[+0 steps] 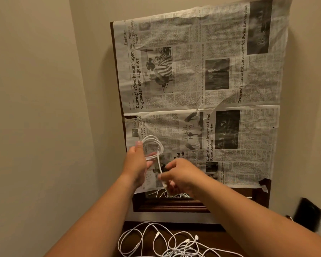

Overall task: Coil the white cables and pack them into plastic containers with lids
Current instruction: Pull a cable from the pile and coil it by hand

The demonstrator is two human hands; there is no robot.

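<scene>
**Q:** Where is the cable in work, and how is it oriented?

**A:** The coil of white cable (153,147) sits left of centre, in front of the newspaper (211,80). Its loops stand roughly upright, with the open face toward the camera. A free strand (159,167) leaves the coil's lower edge. Its long axis runs nearly vertical, leaning slightly right toward the bottom.

**Q:** What is the hand pose?

**A:** The left hand (136,160) is raised, with the thumb up beside the coil's left edge. Its fingers are curled inside the loops and grip the coil. The right hand (182,176) is just right of it and lower. It pinches the free strand between thumb and forefinger, with the other fingers loosely curled below. Both forearms reach in from the bottom edge.

**Q:** What other items are there?

**A:** Loose white cables (165,243) lie tangled on the dark wooden top (130,228) at bottom centre, connectors showing. More strands hang blurred below the right hand. A black object (307,214) stands at lower right; what it is cannot be told.
</scene>
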